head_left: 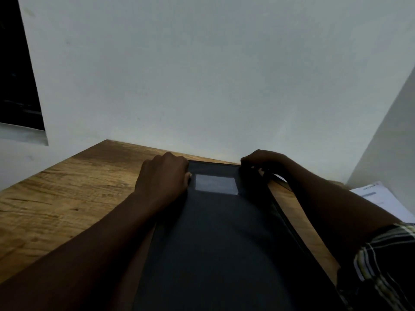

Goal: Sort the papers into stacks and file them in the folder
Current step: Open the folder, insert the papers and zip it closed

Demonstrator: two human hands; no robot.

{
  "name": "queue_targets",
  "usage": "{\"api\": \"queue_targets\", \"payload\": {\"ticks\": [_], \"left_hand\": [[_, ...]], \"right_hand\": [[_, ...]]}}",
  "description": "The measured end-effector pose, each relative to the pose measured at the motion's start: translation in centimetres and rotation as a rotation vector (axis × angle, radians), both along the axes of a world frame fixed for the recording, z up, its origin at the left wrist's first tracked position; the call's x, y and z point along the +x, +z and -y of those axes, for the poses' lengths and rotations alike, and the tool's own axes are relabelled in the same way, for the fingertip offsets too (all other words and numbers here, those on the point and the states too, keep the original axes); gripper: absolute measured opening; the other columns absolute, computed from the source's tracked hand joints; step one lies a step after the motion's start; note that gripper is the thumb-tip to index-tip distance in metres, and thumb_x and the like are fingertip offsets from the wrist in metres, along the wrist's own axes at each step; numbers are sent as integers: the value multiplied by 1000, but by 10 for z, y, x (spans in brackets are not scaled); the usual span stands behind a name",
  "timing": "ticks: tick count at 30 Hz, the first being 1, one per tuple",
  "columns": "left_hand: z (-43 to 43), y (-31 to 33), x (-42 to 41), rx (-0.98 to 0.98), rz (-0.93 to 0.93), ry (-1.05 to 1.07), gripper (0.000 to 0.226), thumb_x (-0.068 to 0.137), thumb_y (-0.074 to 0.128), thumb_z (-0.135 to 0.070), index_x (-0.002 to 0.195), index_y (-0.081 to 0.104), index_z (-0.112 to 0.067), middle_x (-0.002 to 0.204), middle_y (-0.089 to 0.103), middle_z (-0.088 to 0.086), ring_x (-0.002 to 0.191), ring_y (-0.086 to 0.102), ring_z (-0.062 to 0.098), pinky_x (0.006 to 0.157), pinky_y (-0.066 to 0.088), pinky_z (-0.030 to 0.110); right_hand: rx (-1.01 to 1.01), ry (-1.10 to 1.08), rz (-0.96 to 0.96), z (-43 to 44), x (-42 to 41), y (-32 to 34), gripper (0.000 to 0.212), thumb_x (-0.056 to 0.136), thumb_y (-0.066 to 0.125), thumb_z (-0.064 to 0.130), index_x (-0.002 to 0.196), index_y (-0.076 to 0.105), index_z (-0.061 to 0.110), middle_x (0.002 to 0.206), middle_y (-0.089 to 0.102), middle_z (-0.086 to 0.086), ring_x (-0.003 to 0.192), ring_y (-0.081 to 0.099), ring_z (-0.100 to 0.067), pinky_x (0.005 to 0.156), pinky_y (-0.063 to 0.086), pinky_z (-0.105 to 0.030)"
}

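Note:
A dark folder (220, 239) with a pale label window (216, 184) lies lengthwise on the wooden table (74, 194), closed. My left hand (162, 178) grips its far left corner, thumb on the cover. My right hand (263, 161) curls over its far right corner, fingers pinching the edge. A white printed paper (379, 199) lies on the table to the right, partly hidden behind my right forearm.
A pale wall rises right behind the table's far edge. A second wall or panel (390, 142) stands at the right. A dark window (18, 75) is at the upper left. Bare wood lies left of the folder.

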State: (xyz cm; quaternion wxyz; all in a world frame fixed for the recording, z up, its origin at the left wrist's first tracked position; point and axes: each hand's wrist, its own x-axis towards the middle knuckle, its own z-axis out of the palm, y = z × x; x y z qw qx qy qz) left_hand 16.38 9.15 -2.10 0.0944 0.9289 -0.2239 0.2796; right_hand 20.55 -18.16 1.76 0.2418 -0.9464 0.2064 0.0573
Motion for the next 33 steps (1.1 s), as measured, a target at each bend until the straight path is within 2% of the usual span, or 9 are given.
{"api": "queue_targets", "payload": {"ticks": [3, 8, 14, 21, 25, 27, 29, 31, 33], "left_hand": [[0, 0, -2, -2, 0, -5, 25, 97, 52, -41, 100, 66, -21, 96, 66, 5, 91, 63, 25, 67, 36, 30], [1, 1, -3, -11, 11, 2, 24, 97, 52, -42, 99, 65, -21, 96, 66, 5, 91, 63, 24, 67, 35, 30], [-1, 0, -3, -30, -2, -8, 23, 97, 52, -41, 98, 65, -21, 95, 66, 4, 90, 62, 23, 68, 37, 30], [-1, -1, -3, -36, 13, -10, 22, 98, 51, -40, 95, 62, -21, 97, 65, 4, 93, 62, 24, 67, 33, 31], [0, -3, 0, -31, 18, -4, 23, 97, 52, -40, 97, 64, -21, 98, 65, 5, 93, 63, 25, 67, 34, 31], [0, -4, 2, -34, 12, -11, 23, 97, 52, -41, 96, 63, -21, 97, 65, 4, 92, 62, 24, 68, 37, 31], [1, -4, 3, -32, 10, -13, 23, 97, 52, -40, 94, 62, -20, 96, 65, 4, 92, 62, 25, 67, 35, 31], [1, -4, 2, -25, 14, -15, 23, 97, 52, -40, 93, 63, -19, 95, 65, 5, 91, 62, 25, 67, 35, 30], [0, -4, 2, -23, 17, -29, 23, 96, 54, -40, 90, 63, -19, 93, 65, 6, 88, 63, 26, 66, 36, 31]], "right_hand": [[8, 11, 79, 7, -10, -6, 18, 91, 51, 25, 85, 56, 8, 82, 55, -8, 62, 50, -16, 53, 37, -24], [132, 22, 105, 17, -27, -13, 25, 97, 50, 28, 94, 64, 8, 92, 59, -12, 77, 55, -22, 65, 45, -29], [0, 166, 48, 23, -41, -5, 31, 100, 41, 7, 116, 67, 9, 111, 65, -8, 97, 58, -20, 80, 43, -29], [224, 260, 141, 45, -45, -19, 31, 79, 64, 19, 91, 62, -9, 93, 59, -20, 86, 55, -27, 78, 42, -40], [144, 254, 223, 50, -48, -24, 17, 87, 61, 1, 87, 57, -16, 95, 55, -19, 89, 53, -27, 79, 40, -37], [178, 199, 239, 46, -55, -27, 10, 89, 59, -2, 96, 60, -8, 102, 54, -14, 95, 53, -25, 82, 41, -34], [221, 124, 271, 39, -65, -29, 28, 92, 56, -1, 110, 54, 19, 114, 53, -11, 103, 54, -26, 80, 45, -26], [173, 116, 290, 32, -76, -28, 43, 92, 59, 3, 101, 58, 44, 127, 54, -14, 108, 55, -25, 74, 44, -19], [64, 122, 297, 30, -88, -27, 26, 88, 66, 6, 87, 74, 31, 144, 46, -11, 124, 49, -22, 87, 41, -22]]}}
